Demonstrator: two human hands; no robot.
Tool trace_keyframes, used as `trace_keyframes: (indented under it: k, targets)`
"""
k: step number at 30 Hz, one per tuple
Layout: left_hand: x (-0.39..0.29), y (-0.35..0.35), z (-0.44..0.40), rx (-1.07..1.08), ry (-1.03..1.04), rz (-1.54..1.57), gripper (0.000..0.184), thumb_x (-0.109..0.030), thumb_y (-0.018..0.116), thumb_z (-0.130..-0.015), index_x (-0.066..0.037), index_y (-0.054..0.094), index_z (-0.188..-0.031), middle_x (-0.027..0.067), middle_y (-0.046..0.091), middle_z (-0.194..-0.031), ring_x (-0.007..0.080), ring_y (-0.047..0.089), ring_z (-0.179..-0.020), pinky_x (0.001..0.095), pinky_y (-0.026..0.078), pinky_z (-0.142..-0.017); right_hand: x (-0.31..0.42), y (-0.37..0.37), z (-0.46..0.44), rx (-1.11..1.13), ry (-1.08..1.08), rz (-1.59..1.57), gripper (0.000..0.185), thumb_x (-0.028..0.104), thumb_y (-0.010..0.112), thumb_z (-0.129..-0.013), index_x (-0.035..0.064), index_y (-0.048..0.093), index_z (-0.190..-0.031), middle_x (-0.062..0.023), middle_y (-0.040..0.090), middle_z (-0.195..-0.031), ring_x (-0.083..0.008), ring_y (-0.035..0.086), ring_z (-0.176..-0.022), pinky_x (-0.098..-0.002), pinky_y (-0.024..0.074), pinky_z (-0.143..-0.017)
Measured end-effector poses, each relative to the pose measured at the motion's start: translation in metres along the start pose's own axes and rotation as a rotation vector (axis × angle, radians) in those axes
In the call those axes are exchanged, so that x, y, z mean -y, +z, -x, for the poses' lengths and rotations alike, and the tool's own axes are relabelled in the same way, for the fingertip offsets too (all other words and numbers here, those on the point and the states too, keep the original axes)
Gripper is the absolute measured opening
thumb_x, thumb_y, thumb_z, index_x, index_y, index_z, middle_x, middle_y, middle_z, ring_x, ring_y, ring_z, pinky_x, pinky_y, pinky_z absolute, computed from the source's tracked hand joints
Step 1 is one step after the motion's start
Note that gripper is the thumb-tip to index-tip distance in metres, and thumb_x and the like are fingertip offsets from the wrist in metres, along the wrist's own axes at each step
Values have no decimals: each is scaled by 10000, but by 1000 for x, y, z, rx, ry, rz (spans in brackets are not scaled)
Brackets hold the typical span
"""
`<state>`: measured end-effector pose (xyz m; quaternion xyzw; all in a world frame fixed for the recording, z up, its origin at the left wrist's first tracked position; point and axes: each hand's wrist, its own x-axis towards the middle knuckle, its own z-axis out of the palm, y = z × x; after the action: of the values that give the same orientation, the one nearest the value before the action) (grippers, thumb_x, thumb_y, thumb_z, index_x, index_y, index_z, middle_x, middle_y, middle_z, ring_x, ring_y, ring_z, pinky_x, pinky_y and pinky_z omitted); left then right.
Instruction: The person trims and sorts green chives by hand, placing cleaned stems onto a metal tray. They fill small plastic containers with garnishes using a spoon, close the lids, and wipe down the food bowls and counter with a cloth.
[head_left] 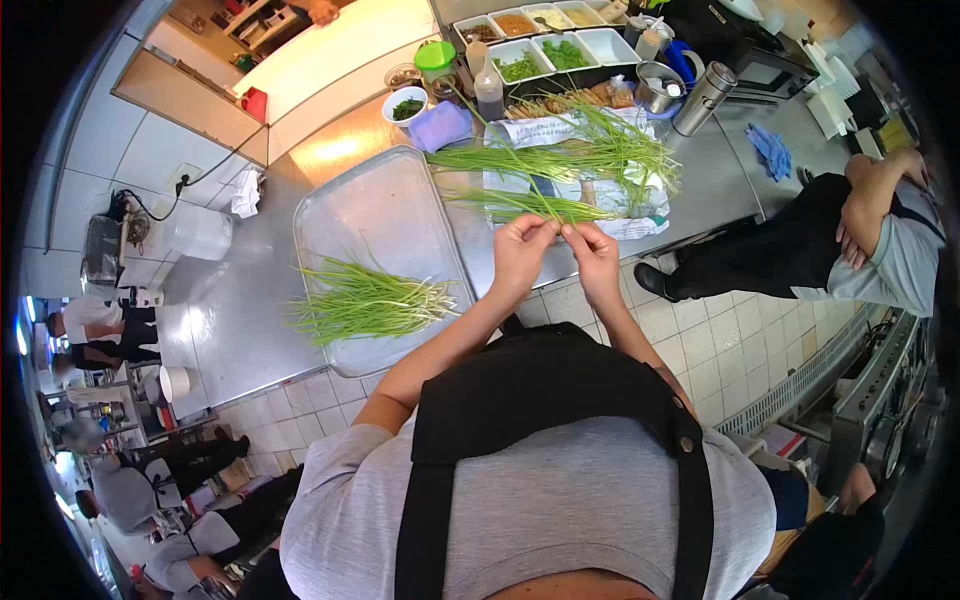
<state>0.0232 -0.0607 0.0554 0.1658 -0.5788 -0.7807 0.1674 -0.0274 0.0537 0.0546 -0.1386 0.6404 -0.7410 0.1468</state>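
Observation:
My left hand and my right hand meet just in front of the steel counter's near edge, fingers pinched together. Between their fingertips is a thin green scallion, its long leaves reaching up and away over the counter. Right behind my hands, loose scallions lie spread on printed paper. A smaller bunch of scallions rests at the paper's near side. To the left, a pile of scallions with pale root ends lies on a metal tray.
Behind the paper stand white containers of chopped food, a squeeze bottle, a bowl of chopped greens and a steel thermos. A blue cloth lies at right. A person with folded arms stands close on the right.

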Motion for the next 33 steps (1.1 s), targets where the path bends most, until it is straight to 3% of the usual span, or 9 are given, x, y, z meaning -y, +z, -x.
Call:
trace_keyframes:
  k: [10, 12, 14, 17, 18, 20, 22, 25, 33]
  targets:
    - [-20, -38, -8, -451, 102, 332, 78, -86, 506, -883, -12, 513, -908, 121, 617, -898, 172, 606, -786, 302, 527, -718, -13, -55, -94, 65, -273, 453, 217, 206, 509, -880, 30, 590, -783, -48, 492, -570, -106, 427, -532, -278, 358, -497]
    - [-30, -48, 0, -539, 138, 332, 76, -81, 509, -879, -17, 500, -919, 115, 611, -875, 171, 604, -778, 292, 526, -706, 8, -78, -130, -4, -238, 645, 206, 214, 512, -873, 33, 587, -810, -90, 551, -601, -179, 519, -551, -323, 401, -529]
    - [-37, -50, 15, -623, 148, 303, 84, -82, 512, -876, -23, 491, -931, 98, 598, -839, 169, 599, -762, 295, 526, -701, 21, -107, -176, 188, -311, 941, 189, 209, 542, -848, 26, 580, -875, -153, 614, -782, -269, 590, -690, -376, 447, -616]
    - [-23, -46, 32, -696, 105, 315, 84, -75, 508, -867, -33, 485, -936, 69, 564, -781, 167, 587, -722, 302, 526, -700, -5, -129, -220, 103, -680, 1419, 230, 207, 575, -815, 5, 567, -925, -200, 589, -957, -341, 574, -817, -401, 460, -710]
    - [-23, -33, 35, -774, 30, 317, 74, -56, 486, -851, -44, 490, -924, 42, 511, -709, 129, 525, -613, 267, 492, -586, 4, -121, -214, 66, -877, 1395, 268, 194, 606, -775, -17, 555, -931, -225, 551, -1004, -362, 546, -877, -398, 457, -768]
    - [8, -29, 37, -705, -16, 265, 90, -44, 473, -833, -46, 500, -919, 25, 488, -682, 99, 455, -541, 238, 419, -498, -2, -110, -201, 350, -740, 1241, 282, 196, 618, -751, 1, 563, -947, -212, 559, -968, -360, 552, -859, -398, 460, -756]
    - [28, -15, 33, -639, -90, 205, 115, -39, 470, -805, -54, 518, -909, -10, 442, -635, 56, 324, -451, 206, 277, -402, -6, -99, -179, 692, -449, 1155, 297, 195, 628, -727, 30, 571, -968, -188, 568, -945, -350, 561, -841, -404, 461, -740]
    - [55, 8, 15, -494, -204, 7, 246, -62, 511, -801, -31, 530, -1045, -20, 454, -593, 57, 367, -451, 210, 301, -397, -31, -100, -148, 927, -119, 1306, 321, 218, 653, -702, 89, 592, -989, -124, 579, -919, -320, 577, -811, -419, 457, -688]
    - [101, 17, -17, -404, -173, -429, 408, -91, 600, -754, -21, 505, -1144, 22, 532, -577, 81, 474, -489, 252, 376, -452, -44, -124, -112, 769, -701, 931, 248, 179, 681, -676, 97, 617, -901, -88, 574, -857, -287, 565, -770, -403, 445, -662]
